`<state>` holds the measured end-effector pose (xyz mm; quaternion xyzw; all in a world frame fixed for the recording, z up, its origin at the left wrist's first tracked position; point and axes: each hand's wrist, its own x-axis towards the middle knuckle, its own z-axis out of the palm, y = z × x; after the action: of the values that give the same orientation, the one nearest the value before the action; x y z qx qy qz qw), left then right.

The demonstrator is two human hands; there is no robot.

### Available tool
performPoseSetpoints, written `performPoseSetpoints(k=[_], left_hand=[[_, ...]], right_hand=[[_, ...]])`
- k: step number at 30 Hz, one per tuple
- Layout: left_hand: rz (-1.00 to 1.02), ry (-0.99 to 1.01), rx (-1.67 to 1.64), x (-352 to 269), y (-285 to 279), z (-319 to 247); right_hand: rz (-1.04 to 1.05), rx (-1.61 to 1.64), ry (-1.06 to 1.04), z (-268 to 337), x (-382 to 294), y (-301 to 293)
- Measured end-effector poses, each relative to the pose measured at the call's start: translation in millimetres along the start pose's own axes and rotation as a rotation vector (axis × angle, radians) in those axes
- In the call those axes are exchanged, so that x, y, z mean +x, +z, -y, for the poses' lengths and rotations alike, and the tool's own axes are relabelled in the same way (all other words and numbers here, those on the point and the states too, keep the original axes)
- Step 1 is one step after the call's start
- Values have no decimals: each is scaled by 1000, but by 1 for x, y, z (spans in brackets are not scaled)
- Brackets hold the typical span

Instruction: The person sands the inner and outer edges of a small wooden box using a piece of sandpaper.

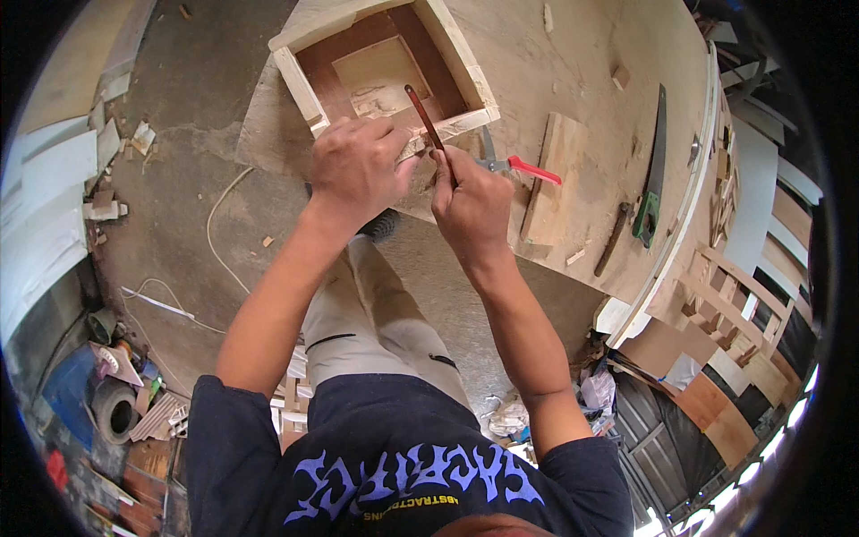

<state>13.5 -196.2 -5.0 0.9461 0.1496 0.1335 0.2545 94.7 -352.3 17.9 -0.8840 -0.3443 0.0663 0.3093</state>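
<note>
A rectangular wooden frame or box (448, 50) with pale, rough edges lies on a plywood worktop (517, 74). My left hand (359, 161) grips its near edge close to the left corner. In my right hand (472, 194) is a slim reddish-brown bar-like tool (424, 117), its rounded end pointing away over the box opening. The tool crosses the box's near side, where the wood looks splintered. What the tool is, I cannot tell. Just right of my right hand lie metal snips or pliers with a red handle (535, 170), partly hidden by that hand.
Right of the hands are a pale board (556, 178), a hammer-like tool with a wooden handle (612, 239), a green-handled handsaw (654, 168) and a small wood block (621, 77). A cable (213, 221) trails over the floor at left, near wood scraps (143, 137).
</note>
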Motion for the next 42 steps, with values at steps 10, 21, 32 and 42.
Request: performPoseSetpoints(k=[10, 21, 32, 42], left_hand=[[-4, -27, 12, 0, -2, -1], [4, -14, -10, 3, 2, 0], [-3, -13, 0, -2, 3, 0], [-11, 3, 26, 1, 2, 1]], right_hand=[[14, -41, 2, 4, 3, 3], [6, -46, 32, -2, -12, -6], [25, 12, 70, 3, -13, -6], [25, 50, 64, 1, -6, 1]])
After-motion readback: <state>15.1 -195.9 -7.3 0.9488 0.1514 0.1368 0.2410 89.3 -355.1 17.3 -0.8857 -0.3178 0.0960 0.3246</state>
